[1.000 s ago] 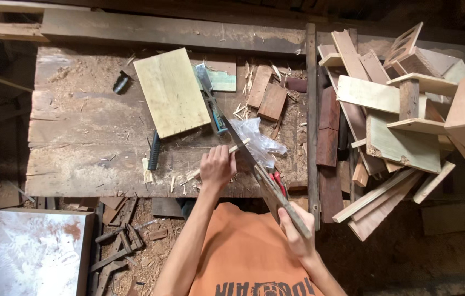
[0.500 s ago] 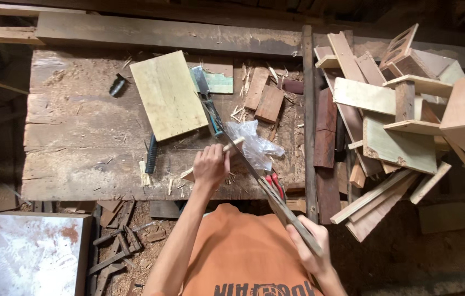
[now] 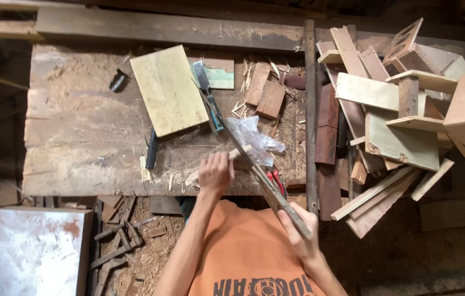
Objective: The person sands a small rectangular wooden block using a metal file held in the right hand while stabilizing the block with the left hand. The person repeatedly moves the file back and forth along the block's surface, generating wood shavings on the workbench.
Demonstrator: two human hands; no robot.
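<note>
Since earlier frame: left hand [image 3: 214,174] shifted slightly right along stick [image 3: 217,164], clamped on it, pinning it at workbench [image 3: 79,137] near edge. Right hand [image 3: 296,230] closed around long blade [image 3: 254,170] handle, edge angled across stick for cutting.

Both hands [image 3: 215,173] [image 3: 298,230] clenched, arms extended

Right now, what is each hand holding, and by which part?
Right hand grips the long blade by its handle end. Left hand pinches a thin wood stick near its middle, on the workbench.
</note>
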